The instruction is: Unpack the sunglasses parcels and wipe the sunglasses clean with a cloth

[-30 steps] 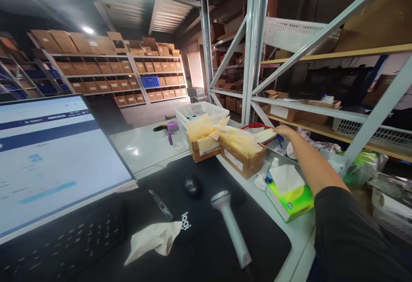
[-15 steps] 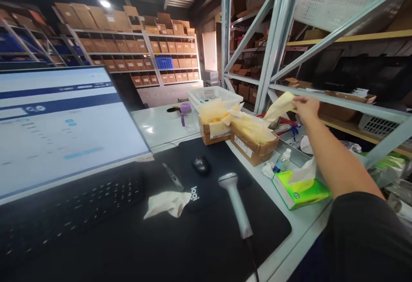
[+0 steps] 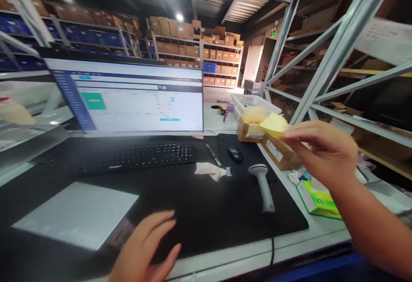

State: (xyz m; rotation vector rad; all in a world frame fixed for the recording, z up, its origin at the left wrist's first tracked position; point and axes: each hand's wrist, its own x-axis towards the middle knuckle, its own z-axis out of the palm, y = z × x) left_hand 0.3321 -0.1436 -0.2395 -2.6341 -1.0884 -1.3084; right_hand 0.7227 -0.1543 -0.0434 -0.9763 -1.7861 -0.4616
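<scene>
Yellow packet [image 3: 273, 124], just drawn from the box [image 3: 279, 155] at the table's right edge, is pinched in the right hand [image 3: 322, 155] above it; the left hand [image 3: 144, 247] lies open at the front edge.

The bottom edge cuts off the left hand [image 3: 146, 250], and text on the monitor [image 3: 128, 97] is unreadably small.

The black desk mat [image 3: 193, 213] bears the brand "logi"; monitor [image 3: 128, 97] text and box labels [image 3: 274, 150] are unreadable.
</scene>
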